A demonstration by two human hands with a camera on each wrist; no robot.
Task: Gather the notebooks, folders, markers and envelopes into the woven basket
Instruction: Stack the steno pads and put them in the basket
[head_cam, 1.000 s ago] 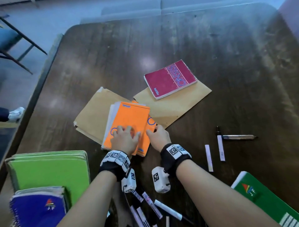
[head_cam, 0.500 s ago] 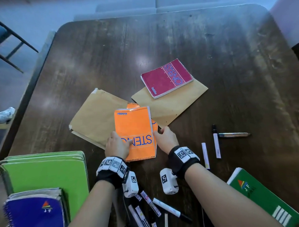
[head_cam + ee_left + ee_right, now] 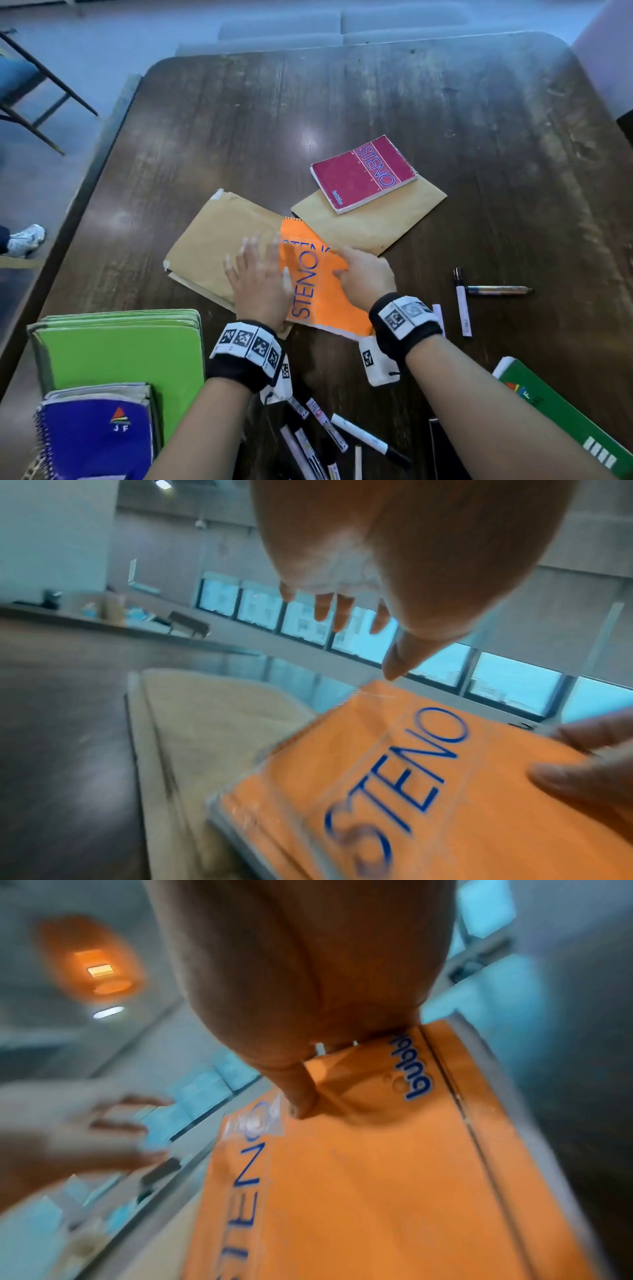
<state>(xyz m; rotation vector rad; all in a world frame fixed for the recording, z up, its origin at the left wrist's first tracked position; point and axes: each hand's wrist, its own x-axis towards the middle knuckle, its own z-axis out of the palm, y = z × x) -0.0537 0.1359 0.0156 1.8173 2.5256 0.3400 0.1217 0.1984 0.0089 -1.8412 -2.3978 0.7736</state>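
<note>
Two orange STENO notebooks (image 3: 317, 291) lie stacked, partly on a brown padded envelope (image 3: 212, 246). My right hand (image 3: 359, 274) grips the stack's right edge, thumb pressed on the top cover (image 3: 377, 1164). My left hand (image 3: 257, 270) hovers, blurred, over the stack's left edge and the envelope, fingers (image 3: 325, 607) spread and straight, holding nothing. The orange cover (image 3: 411, 791) and the envelope (image 3: 212, 723) lie below that hand. A red STENO notebook (image 3: 363, 173) rests on a second envelope (image 3: 383, 222) farther back.
Green folders (image 3: 120, 349) and a purple spiral notebook (image 3: 96, 442) stand at the near left. Several markers (image 3: 329, 435) lie between my forearms; a marker (image 3: 462, 305) and a pen (image 3: 496, 290) lie to the right. A green notebook (image 3: 565, 421) sits near right.
The top orange notebook has been turned and laid over the other one. My left hand has let go and lifted with fingers spread. My right hand now grips the stack's right edge.
</note>
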